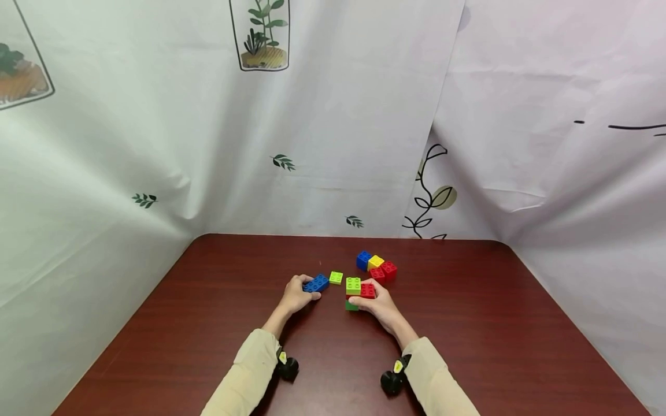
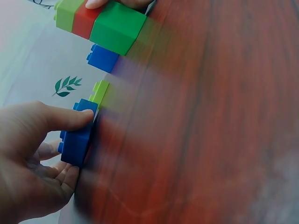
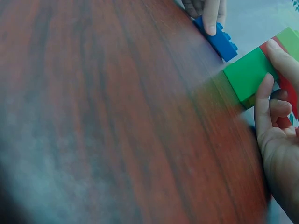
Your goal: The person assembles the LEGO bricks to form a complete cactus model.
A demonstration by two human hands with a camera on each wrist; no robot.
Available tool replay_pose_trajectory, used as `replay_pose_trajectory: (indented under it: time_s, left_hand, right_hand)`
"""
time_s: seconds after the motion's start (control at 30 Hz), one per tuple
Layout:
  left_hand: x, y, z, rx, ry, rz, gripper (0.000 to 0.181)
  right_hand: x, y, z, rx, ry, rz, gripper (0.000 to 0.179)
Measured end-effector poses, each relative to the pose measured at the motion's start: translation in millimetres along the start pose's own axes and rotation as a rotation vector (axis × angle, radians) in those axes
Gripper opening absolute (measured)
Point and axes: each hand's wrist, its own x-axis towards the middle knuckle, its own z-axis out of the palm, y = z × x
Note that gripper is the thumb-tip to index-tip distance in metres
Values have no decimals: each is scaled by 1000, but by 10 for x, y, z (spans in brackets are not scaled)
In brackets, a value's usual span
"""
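My left hand point(image 1: 295, 297) pinches a long blue brick point(image 1: 317, 283) between thumb and fingers, low over the tabletop; its studs face up in the head view. To the right, my right hand point(image 1: 382, 304) grips a small stack: a lime brick point(image 1: 353, 285) on top, a red brick point(image 1: 367, 290) in the middle and a green brick point(image 3: 250, 74) at the bottom. The thumb lies across the red layer in the right wrist view. Between the hands, slightly farther back, sits a flat lime brick point(image 1: 336, 278), close to the blue brick's end.
Behind the right hand is a cluster of loose bricks: a blue one point(image 1: 363, 260), a yellow one point(image 1: 376, 262) and red ones point(image 1: 388, 270). The dark red-brown table point(image 1: 208, 346) ends against a hanging white cloth point(image 1: 338, 115) with plant prints.
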Motion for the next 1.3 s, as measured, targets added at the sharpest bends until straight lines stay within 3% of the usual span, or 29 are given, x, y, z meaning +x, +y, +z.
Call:
replay_pose_trajectory:
  time_s: [0.23, 0.57, 0.8, 1.03, 1.3]
  left_hand:
    - [-22, 14, -17, -17, -8, -14, 41]
    - [-55, 14, 4, -139, 17, -38, 40]
    - [-46, 50, -13, -170, 4, -41, 42]
    - [-75, 78, 2, -257, -20, -64, 42]
    - [-65, 80, -14, -296, -19, -104, 53]
  right_hand:
    - [-25, -7, 0, -5, 9, -1, 43]
    - [-30, -9, -1, -28, 14, 19, 43]
    - [-19, -17, 2, -28, 12, 24, 43]
    - [-4, -16, -14, -20, 11, 23, 43]
    - [-10, -21, -7, -7, 3, 19, 42]
